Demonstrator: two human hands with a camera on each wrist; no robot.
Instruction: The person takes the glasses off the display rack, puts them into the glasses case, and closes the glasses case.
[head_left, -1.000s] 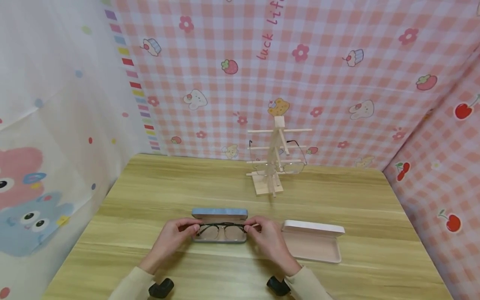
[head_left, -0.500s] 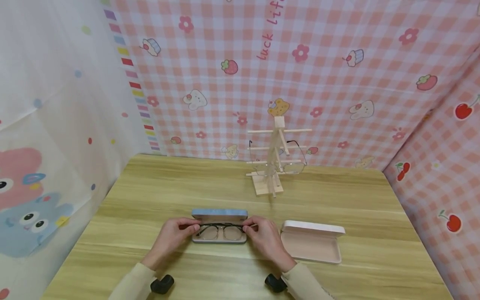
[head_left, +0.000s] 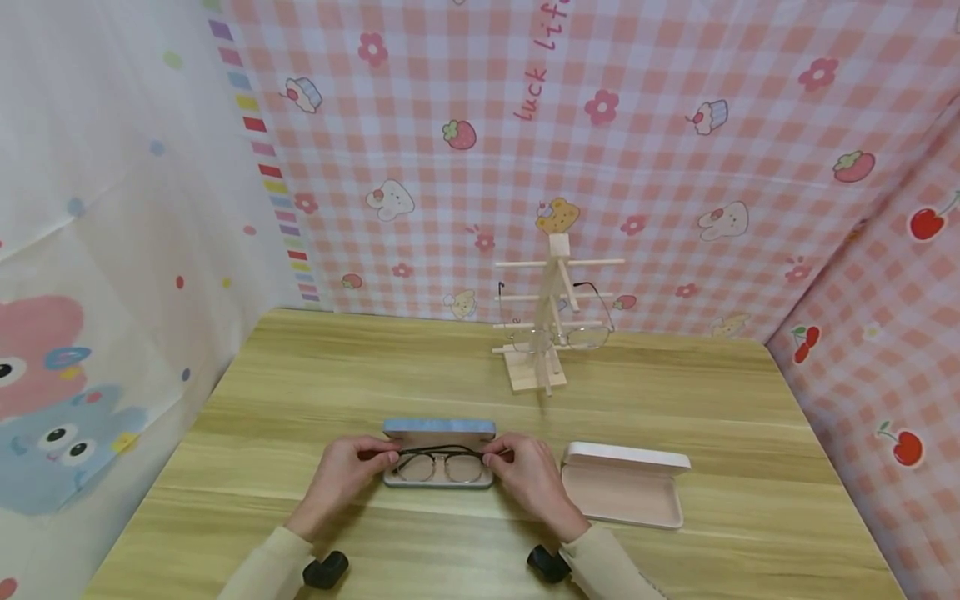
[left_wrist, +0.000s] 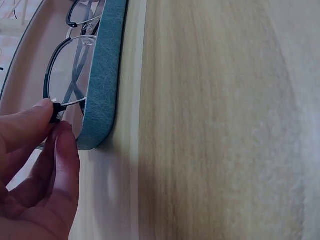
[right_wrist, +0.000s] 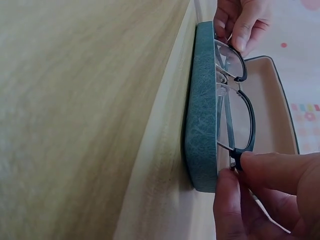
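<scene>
A pair of eyeglasses (head_left: 441, 467) with dark upper rims and clear lenses lies in the opened blue glasses case (head_left: 438, 427), its temples folded behind the lenses. My left hand (head_left: 347, 475) pinches the left hinge corner between thumb and fingers, as the left wrist view shows. At the opposite hinge corner my right hand (head_left: 532, 477) pinches the frame with thumb and forefinger. In the right wrist view the lower part of the eyeglasses (right_wrist: 235, 115) sits just inside the teal-blue wall of the case (right_wrist: 202, 115).
A white glasses case (head_left: 626, 492) stands opened to the right of my right hand. Farther back is a wooden display rack (head_left: 558, 292) carrying thin-rimmed eyeglasses (head_left: 588, 337). Patterned cloth walls (head_left: 450, 83) enclose the wooden table (head_left: 337, 367) at the back and sides.
The eyeglasses have shifted slightly left and down within the blue case. My right hand has moved a little left with them; the left hand stays nearly still.
</scene>
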